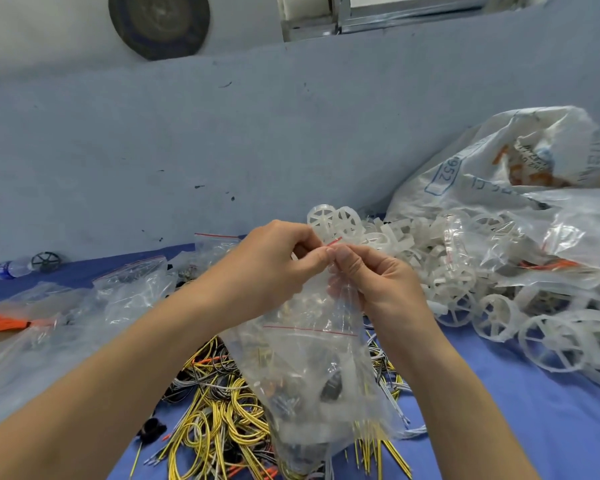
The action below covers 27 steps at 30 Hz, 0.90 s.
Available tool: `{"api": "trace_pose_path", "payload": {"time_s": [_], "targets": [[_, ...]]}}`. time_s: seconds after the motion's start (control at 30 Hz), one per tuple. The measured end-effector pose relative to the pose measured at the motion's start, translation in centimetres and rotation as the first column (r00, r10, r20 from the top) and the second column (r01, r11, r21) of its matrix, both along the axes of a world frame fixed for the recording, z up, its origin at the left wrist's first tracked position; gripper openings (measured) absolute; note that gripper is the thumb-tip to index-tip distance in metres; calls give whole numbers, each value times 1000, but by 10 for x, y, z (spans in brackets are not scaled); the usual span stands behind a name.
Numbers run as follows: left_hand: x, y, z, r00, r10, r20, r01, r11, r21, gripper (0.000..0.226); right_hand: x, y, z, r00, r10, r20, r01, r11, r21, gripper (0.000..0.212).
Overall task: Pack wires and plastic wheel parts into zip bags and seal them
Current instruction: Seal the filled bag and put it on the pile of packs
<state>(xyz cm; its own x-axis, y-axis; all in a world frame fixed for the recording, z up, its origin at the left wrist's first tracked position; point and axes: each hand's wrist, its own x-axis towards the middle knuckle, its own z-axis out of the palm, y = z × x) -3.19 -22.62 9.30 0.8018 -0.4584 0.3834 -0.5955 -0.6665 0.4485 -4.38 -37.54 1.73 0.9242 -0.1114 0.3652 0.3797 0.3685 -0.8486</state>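
I hold a clear zip bag [312,368] up in front of me, its red zip line at the top between my fingers. My left hand [274,268] pinches the top edge from the left, and my right hand [371,282] pinches it from the right, thumbs close together. Inside the bag lie small dark parts and wires. Under it, a tangle of yellow, black and white wires [219,410] covers the blue table [499,427]. A heap of translucent white plastic wheels [465,289] lies to the right.
Several filled zip bags [132,289] lie at the left, one with orange wires [4,323]. A large crumpled plastic sack [520,168] stands at the back right. A small bottle [13,268] and a dark wheel [45,261] sit by the grey wall.
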Motion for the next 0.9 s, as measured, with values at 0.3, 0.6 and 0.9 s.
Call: {"api": "trace_pose_path", "payload": {"time_s": [0.3,0.6,0.9], "targets": [[2,20,-5,991,-8,-134,16,998,60,26,1,-9,1,996,-73,-53,75,996,49,20],[0,39,-8,989,-6,-147,23,993,115,26,4,-19,-1,980,-177,-92,184,980,77,21],[-8,63,-12,984,26,-175,-14,997,73,21,7,-36,-4,968,-234,-94,244,963,115,24]]}}
